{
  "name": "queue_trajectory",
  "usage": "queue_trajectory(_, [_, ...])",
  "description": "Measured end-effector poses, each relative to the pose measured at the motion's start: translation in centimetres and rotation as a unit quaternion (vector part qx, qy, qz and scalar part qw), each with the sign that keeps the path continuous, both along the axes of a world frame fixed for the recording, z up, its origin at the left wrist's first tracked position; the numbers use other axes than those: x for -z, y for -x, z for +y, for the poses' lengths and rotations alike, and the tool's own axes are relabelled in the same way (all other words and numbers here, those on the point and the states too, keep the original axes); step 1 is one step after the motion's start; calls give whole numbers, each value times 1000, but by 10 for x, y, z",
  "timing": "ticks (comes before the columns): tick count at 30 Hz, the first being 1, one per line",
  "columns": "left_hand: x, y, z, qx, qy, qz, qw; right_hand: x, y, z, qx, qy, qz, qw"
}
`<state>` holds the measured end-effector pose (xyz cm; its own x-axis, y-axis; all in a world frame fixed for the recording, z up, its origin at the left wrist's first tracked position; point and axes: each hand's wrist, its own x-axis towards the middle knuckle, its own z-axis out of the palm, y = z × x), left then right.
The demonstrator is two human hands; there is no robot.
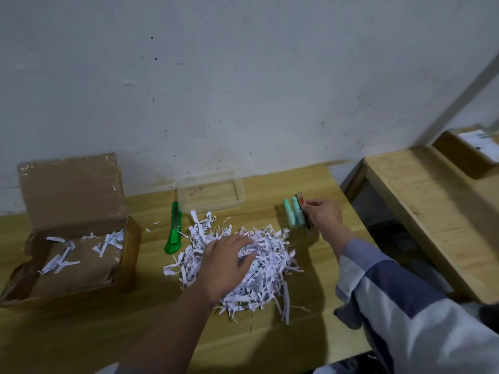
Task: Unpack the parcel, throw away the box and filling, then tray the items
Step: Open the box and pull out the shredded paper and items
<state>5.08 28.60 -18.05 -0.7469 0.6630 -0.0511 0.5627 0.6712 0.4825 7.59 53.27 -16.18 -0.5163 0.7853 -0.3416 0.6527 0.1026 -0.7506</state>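
Note:
A pile of white shredded paper filling (267, 268) lies on the wooden table (81, 333). My left hand (225, 261) rests on the pile, fingers spread into the strips. To the right my right hand (322, 213) grips a slim dark and red item (301, 201) standing beside two mint-green tubes (293, 213). The open cardboard box (73, 238) sits at the left with a few paper strips inside and its taped lid up. A clear plastic tray (212, 191) stands empty at the back by the wall.
A green utility knife (174, 229) lies between the box and the pile. A second wooden table (437, 211) stands to the right across a gap, with another cardboard parcel (459, 155) on it. The white wall runs behind the table.

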Motion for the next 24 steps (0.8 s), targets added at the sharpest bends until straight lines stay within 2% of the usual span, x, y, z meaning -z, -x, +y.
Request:
queue_trajectory(5, [18,0,-5,1,12,3,1000,17,10,9,-42,-35,-56,997])
queue_trajectory(10, [24,3,-10,4,-57,-2,998,23,12,5,-103,-96,-96,985])
queue_trajectory(14, [25,8,-20,-3,-82,-6,997,19,2,-14,-158,-185,-125,962])
queue_trajectory(17, [22,8,-28,-5,-72,14,997,11,-9,-40,-209,-245,-86,943])
queue_trajectory(20, [18,5,-34,-9,-55,48,997,2,-16,-74,-284,-234,4,930])
queue_trajectory(24, [16,-2,-45,-16,-33,59,998,-8,-26,-117,-392,-222,92,888])
